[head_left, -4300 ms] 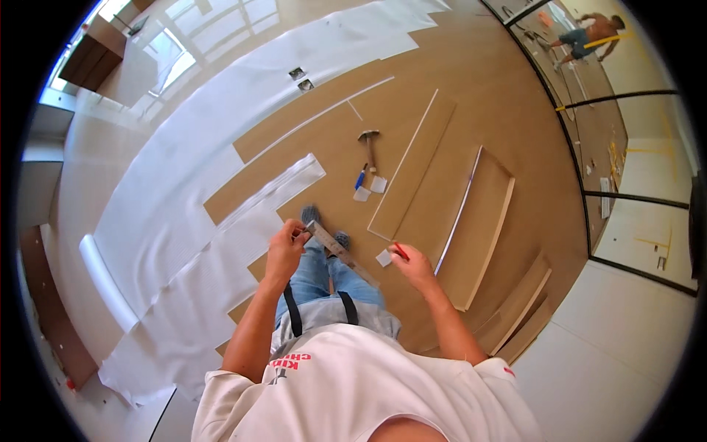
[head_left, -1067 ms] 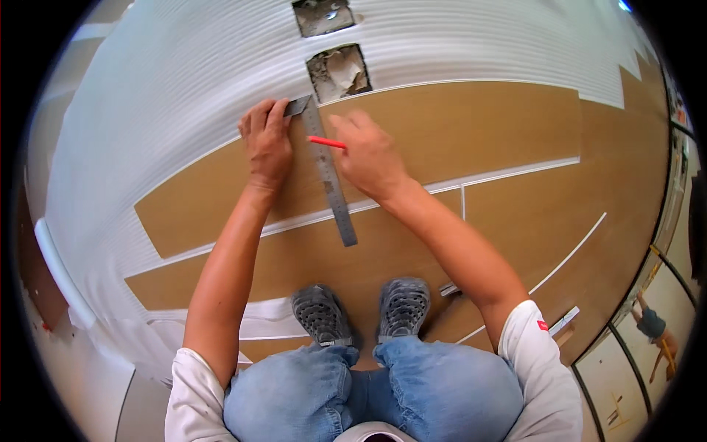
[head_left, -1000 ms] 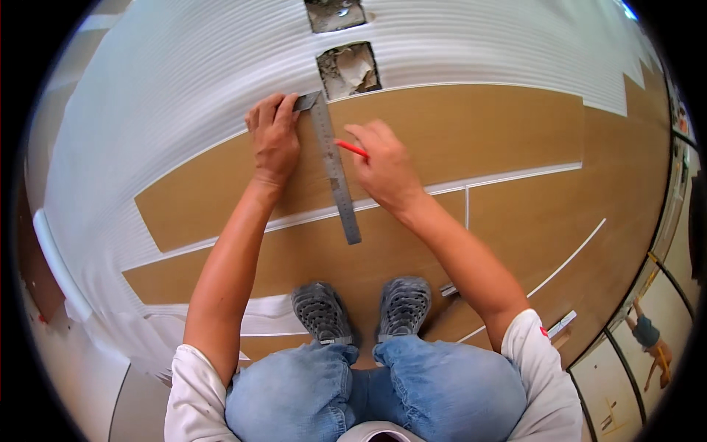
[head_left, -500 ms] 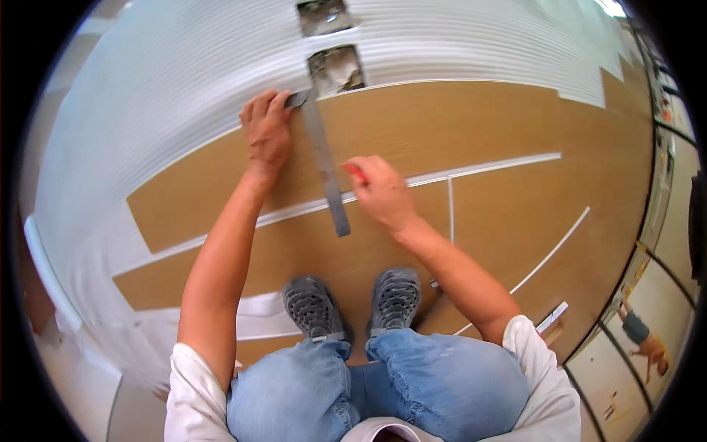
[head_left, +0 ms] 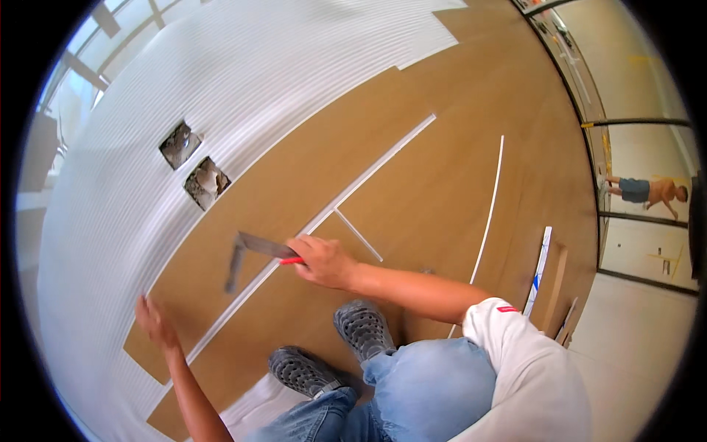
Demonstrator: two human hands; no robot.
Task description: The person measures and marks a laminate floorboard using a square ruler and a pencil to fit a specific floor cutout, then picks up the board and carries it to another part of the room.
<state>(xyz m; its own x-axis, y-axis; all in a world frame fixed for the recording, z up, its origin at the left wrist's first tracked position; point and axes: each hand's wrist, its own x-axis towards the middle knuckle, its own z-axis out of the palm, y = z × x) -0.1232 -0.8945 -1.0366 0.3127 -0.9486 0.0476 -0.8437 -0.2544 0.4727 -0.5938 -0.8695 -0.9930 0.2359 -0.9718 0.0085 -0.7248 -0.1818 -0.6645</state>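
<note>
My right hand (head_left: 325, 262) is closed on a metal try square (head_left: 264, 245) and a red pencil (head_left: 291, 261), the square's blurred short arm angled over the wood-look plank (head_left: 324, 155). My left hand (head_left: 157, 325) is at the plank's far-left edge, beside the white ribbed underlay (head_left: 103, 236); motion blur hides whether its fingers grip the edge. Two rough square holes (head_left: 180, 144) show in the underlay beyond the plank. Thin white strips (head_left: 383, 164) lie along and between the planks near my feet.
At the right, loose boards (head_left: 554, 287) lie near a pale tiled floor (head_left: 604, 339). Black-framed glass panels (head_left: 626, 125) line that side, and beyond them a shirtless person in shorts (head_left: 648, 190) is visible. My shoes (head_left: 357, 328) stand on the planks.
My view has turned. The square has left its place across the plank and is in my right hand with the pencil; my left hand has let go of it and moved down-left.
</note>
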